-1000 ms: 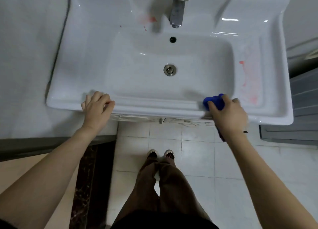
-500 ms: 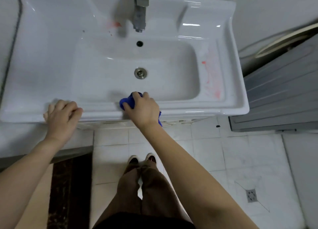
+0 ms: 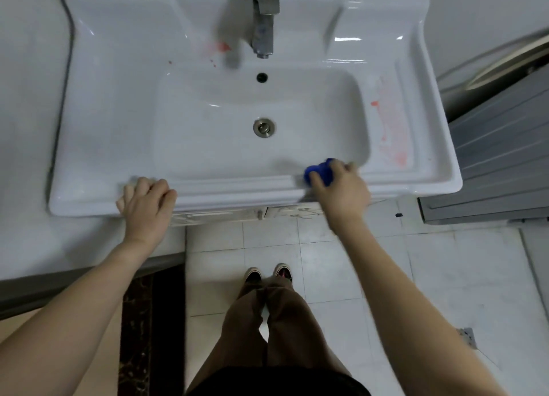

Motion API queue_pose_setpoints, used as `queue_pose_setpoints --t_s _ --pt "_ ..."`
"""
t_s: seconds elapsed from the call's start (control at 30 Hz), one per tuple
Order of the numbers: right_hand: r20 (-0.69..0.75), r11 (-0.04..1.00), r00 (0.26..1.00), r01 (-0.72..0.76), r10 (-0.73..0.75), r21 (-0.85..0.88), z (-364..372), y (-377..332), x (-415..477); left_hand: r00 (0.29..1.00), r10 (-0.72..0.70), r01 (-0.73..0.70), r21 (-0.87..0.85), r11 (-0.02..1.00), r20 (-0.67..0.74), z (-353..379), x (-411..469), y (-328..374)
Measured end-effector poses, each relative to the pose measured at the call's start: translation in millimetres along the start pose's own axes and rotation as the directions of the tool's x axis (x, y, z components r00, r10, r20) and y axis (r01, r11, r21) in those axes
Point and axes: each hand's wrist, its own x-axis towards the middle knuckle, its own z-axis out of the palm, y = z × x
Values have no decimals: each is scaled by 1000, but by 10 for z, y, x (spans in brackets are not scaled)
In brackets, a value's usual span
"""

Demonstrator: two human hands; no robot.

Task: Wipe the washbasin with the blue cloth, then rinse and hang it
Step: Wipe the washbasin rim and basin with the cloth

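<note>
Two hands meet the front rim of the washbasin: the right hand grips the bunched blue cloth just right of centre frame, and the left hand curls over the lip at centre left. Soft and light, the cloth should mould to the glossy curves if kept wadded; open ledge runs right to the red smears, and only the tap at top centre intrudes.

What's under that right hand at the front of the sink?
A bunched blue cloth, gripped by the right hand against the washbasin's front rim. Only its end shows past the fingers; the rest, and the rim beneath, are covered.
</note>
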Motion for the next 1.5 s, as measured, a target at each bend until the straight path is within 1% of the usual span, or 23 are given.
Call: queue_pose_setpoints --t_s 0.07,0.13,0.2,0.23,0.3,0.33,0.47,0.53,0.6,0.67,0.73,0.87,0.93,1.03,1.07,1.13,1.2,1.27,1.37,1.5 --pt "76 988 985 156 -156 7 291 -708 -281 1000 -3 3 -15 1000 15 -6 6 -8" --pt "175 959 943 279 -282 42 476 -1233 -499 1000 -5 5 -14 1000 16 -10 14 -17" --pt "216 937 912 338 -350 90 548 -1420 -585 1000 -7 7 -18 1000 17 -18 12 -18" --pt "207 935 912 340 -355 104 548 -1389 -573 1000 -4 5 -22 1000 20 -20 14 -17" --pt "153 945 932 318 -327 83 472 -1138 -465 1000 5 -4 -35 999 19 -18 11 -15" --pt "130 957 948 284 -290 63 401 -951 -372 1000 7 -6 -41 999 11 -18 6 -18" --pt "35 996 997 77 -76 -36 -21 32 84 1000 11 -11 -49 999 0 0 -1 -27" --pt "-12 998 999 -46 45 -47 -235 452 240 1000 10 -10 -45 999 -5 10 4 -33" --pt "-28 994 994 -108 107 -33 -299 602 293 1000 8 -9 -44 999 -10 24 2 -36" --pt "-42 995 994 -100 99 -29 -208 468 230 1000 13 -14 -34 999 -16 31 0 -26" --pt "-47 1000 999 -17 17 -1 -6 118 51 1000 14 -15 -31 999 -20 36 0 -29" --pt "11 988 988 155 -155 18 338 -670 -302 1000 10 -11 -40 999 -22 34 -2 -37" --pt "29 980 981 193 -194 37 398 -808 -354 1000 16 -17 -47 999 -21 24 -1 -44" --pt "24 974 975 220 -222 58 329 -667 -291 999 12 -15 -74 997 -38 12 -10 -77" --pt "22 977 978 206 -208 61 295 -573 -242 999 3 -6 -77 997 -42 -7 -16 -112" --pt "-14 995 995 94 -94 21 102 -171 -100 999 33 -36 -92 995 -28 38 -12 -19" --pt "-44 1000 999 13 -12 11 -46 168 50 999 15 -18 -85 996 -38 32 -18 -35" --pt "-51 999 998 -47 47 6 -171 464 178 998 31 -35 -80 996 -53 37 -28 -44" --pt "-34 996 995 -92 92 10 -273 650 287 1000 24 -25 -71 997 -14 42 -18 -59" --pt "-3 995 995 -102 102 18 -308 618 271 999 -2 2 16 1000 47 -41 12 -6"
